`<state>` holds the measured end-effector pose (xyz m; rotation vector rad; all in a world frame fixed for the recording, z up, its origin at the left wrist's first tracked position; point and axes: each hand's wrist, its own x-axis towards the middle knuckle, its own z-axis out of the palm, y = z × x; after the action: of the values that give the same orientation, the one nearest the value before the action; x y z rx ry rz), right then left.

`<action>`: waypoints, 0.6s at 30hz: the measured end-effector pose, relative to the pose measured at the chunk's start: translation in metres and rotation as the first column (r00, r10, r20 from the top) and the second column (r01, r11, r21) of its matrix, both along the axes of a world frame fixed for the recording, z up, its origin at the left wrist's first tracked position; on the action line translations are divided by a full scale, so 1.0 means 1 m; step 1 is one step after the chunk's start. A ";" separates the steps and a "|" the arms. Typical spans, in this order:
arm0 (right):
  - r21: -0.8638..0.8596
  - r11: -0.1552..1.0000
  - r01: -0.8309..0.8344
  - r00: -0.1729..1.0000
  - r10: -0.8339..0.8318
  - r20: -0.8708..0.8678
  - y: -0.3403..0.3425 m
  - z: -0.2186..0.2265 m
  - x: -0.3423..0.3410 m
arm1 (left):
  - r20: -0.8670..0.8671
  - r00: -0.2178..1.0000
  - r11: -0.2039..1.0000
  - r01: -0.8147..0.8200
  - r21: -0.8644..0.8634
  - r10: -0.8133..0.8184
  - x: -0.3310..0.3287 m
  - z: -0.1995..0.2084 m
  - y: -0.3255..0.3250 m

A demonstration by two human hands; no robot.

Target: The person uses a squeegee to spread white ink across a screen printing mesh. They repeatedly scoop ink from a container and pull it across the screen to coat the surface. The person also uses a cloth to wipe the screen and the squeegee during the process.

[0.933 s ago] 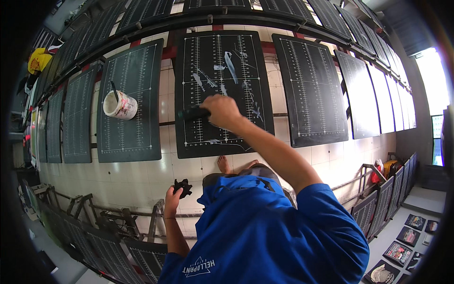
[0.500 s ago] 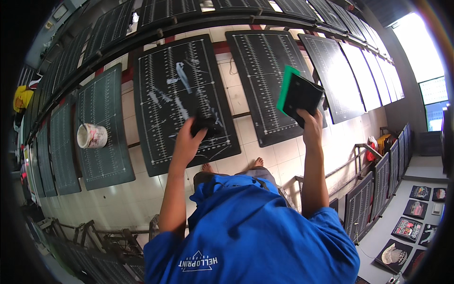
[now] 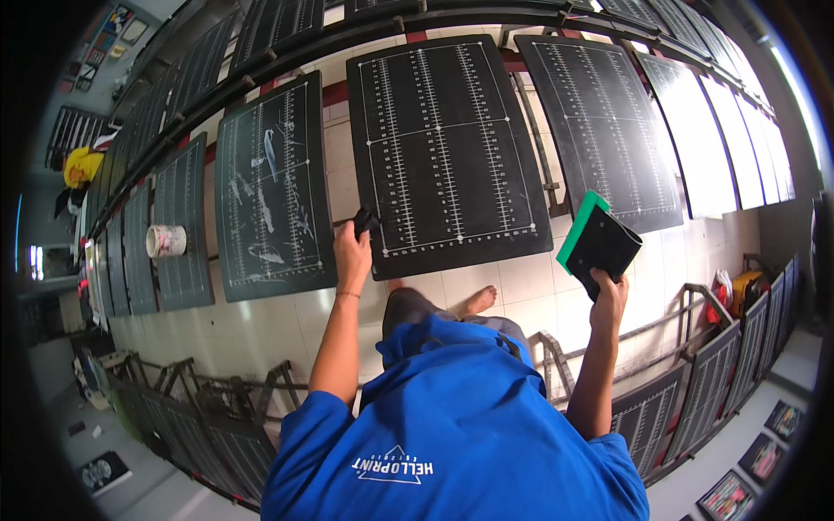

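My left hand (image 3: 353, 260) is closed around a small black object, perhaps a wadded cloth (image 3: 365, 222). It hovers at the near left edge of a black printing pallet (image 3: 440, 191) marked with white ruler lines. To its left, another pallet (image 3: 287, 217) carries whitish smears and streaks. My right hand (image 3: 610, 293) grips the lower end of a squeegee (image 3: 606, 245), a flat black holder with a bright green blade (image 3: 580, 233) along its left side. The squeegee is held up near a third marked pallet (image 3: 621, 165), whose surface looks unsmeared.
A paint-stained white bucket (image 3: 167, 241) stands on a pallet farther left. Behind the front row runs a dark rail (image 3: 365, 33) with more pallets beyond. Metal frames (image 3: 556, 356) and tilted pallets flank me below. My bare foot (image 3: 479, 300) is on the tiled floor (image 3: 521, 304).
I have shifted right along the row, so the smeared pallet lies farther left. My left hand has left that pallet's surface, still holding the black object. The squeegee stays in my right hand.
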<state>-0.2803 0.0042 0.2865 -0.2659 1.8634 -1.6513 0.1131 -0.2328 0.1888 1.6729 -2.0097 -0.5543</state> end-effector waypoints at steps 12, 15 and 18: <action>-0.061 0.935 -0.350 0.936 0.347 -0.053 -0.081 0.043 -0.127 | -0.291 0.680 0.683 -0.419 0.599 0.673 0.011 -0.091 0.223; -0.063 0.938 -0.341 0.938 0.334 -0.092 -0.084 0.052 -0.162 | -0.602 0.236 0.635 -0.449 0.629 0.763 -0.038 -0.062 0.183; -0.026 0.943 -0.333 0.942 0.331 -0.055 -0.090 0.043 -0.198 | -0.680 0.069 0.563 -0.625 0.541 0.730 -0.071 -0.059 0.144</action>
<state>-0.4779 -0.0859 0.3295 -0.6073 1.7146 -1.4556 0.0424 -0.0884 0.1296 1.6134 -0.2878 -0.8869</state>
